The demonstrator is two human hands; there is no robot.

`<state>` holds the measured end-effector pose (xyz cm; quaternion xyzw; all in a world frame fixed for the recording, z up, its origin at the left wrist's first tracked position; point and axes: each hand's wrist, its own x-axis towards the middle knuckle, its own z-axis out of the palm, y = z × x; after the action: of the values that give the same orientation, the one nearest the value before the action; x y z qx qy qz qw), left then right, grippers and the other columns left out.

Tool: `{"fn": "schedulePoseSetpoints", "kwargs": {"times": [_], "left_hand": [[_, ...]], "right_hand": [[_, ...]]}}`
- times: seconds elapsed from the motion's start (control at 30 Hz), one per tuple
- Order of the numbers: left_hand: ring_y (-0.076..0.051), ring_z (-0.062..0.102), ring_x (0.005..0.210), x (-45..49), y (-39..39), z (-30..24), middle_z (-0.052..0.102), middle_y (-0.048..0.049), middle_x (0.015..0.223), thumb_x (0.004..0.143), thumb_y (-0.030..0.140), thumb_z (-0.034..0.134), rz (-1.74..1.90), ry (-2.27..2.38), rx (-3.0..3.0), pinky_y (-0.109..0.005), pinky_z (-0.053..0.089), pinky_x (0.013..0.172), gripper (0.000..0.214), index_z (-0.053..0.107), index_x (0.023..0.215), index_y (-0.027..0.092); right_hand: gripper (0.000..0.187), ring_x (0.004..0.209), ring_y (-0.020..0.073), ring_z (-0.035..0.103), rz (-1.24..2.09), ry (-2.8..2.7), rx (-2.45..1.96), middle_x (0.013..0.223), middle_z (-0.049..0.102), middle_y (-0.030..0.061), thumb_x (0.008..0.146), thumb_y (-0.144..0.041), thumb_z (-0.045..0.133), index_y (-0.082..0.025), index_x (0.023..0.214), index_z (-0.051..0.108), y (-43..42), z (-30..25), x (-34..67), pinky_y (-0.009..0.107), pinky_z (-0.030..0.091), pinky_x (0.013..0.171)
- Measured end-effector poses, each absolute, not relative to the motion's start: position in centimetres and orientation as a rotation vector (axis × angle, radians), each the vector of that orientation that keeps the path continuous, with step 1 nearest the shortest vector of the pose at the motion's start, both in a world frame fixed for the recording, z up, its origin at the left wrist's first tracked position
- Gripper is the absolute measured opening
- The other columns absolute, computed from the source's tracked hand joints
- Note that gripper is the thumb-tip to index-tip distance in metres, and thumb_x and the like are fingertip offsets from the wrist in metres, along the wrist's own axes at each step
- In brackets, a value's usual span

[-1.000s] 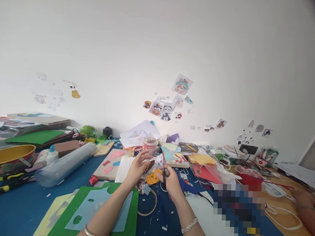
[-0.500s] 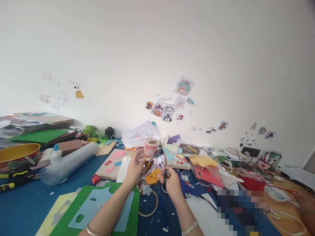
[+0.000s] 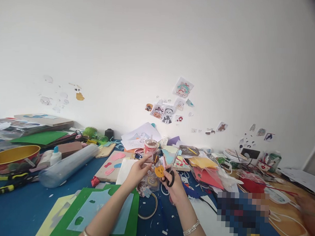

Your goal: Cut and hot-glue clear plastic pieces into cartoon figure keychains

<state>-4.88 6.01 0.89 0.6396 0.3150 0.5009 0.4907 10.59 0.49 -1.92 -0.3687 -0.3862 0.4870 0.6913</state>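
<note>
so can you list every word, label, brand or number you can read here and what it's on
No text is readable.
Drink cup: reddish print, too small and blurred.
Patterned bowl: pale label, too blurred.
Orange cutout: dark marks, no legible lettering.

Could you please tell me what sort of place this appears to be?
It looks like a craft workspace, perhaps a small studio: the right hand holds scissors, a light blue sheet has holes in it, and paper drawings are stuck on the wall.

pale wall [image 3: 118, 51] behind blue tabletop [image 3: 17, 209], soft light
</note>
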Motion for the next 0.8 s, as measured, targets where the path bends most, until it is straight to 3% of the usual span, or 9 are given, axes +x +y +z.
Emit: {"fn": "schedulePoseSetpoints", "kwargs": {"times": [0.1, 0.27, 0.4, 0.57, 0.8], "left_hand": [[-0.019, 0.062, 0.077, -4.7, 5.3, 1.3, 0.067, -0.0071, 0.097, 0.073, 0.043, 0.058, 1.216, 0.734, 1.671, -0.027, 0.053, 0.057, 0.048, 0.060, 0.113, 0.016], [-0.019, 0.062, 0.072, -5.1, 4.8, 2.0, 0.067, -0.0049, 0.074, 0.076, 0.043, 0.054, 1.238, 0.687, 1.757, -0.027, 0.051, 0.060, 0.031, 0.066, 0.086, 0.016], [-0.017, 0.059, 0.060, -5.0, 5.2, 1.8, 0.063, -0.0023, 0.063, 0.073, 0.048, 0.057, 1.303, 0.777, 1.749, -0.026, 0.049, 0.056, 0.032, 0.062, 0.069, 0.017], [-0.015, 0.054, 0.049, -5.0, 6.1, 1.0, 0.057, 0.0010, 0.051, 0.071, 0.054, 0.056, 1.358, 0.894, 1.652, -0.025, 0.046, 0.050, 0.036, 0.059, 0.066, 0.018], [-0.016, 0.056, 0.048, -5.2, 6.4, 0.7, 0.058, 0.0011, 0.048, 0.071, 0.053, 0.056, 1.385, 1.001, 1.607, -0.025, 0.044, 0.049, 0.035, 0.057, 0.065, 0.018]], "right_hand": [[0.032, 0.051, 0.0087, 0.047, 1.417, -0.779, -0.755, 0.060, 0.054, -0.0055, 0.055, -0.030, 0.078, -0.021, 0.077, 0.058, 0.4, -2.1, 10.8, 0.028, 0.046, 0.061], [0.027, 0.050, 0.0086, 0.046, 1.574, -0.716, -0.647, 0.057, 0.054, -0.0049, 0.054, -0.024, 0.077, -0.019, 0.075, 0.061, 0.6, -2.5, 11.2, 0.028, 0.046, 0.062], [0.023, 0.052, 0.0100, 0.050, 1.496, -0.795, -0.735, 0.059, 0.057, -0.0016, 0.059, -0.033, 0.074, -0.017, 0.068, 0.060, 0.5, -2.5, 11.2, 0.029, 0.048, 0.063], [0.035, 0.058, 0.0127, 0.057, 1.301, -0.767, -0.893, 0.065, 0.060, -0.0003, 0.061, -0.045, 0.074, -0.017, 0.078, 0.061, 0.4, -2.1, 11.1, 0.028, 0.049, 0.058], [0.037, 0.059, 0.0130, 0.056, 1.093, -0.838, -0.778, 0.063, 0.056, -0.0039, 0.057, -0.031, 0.078, -0.021, 0.084, 0.055, 0.6, -2.0, 10.9, 0.024, 0.046, 0.055]]}}
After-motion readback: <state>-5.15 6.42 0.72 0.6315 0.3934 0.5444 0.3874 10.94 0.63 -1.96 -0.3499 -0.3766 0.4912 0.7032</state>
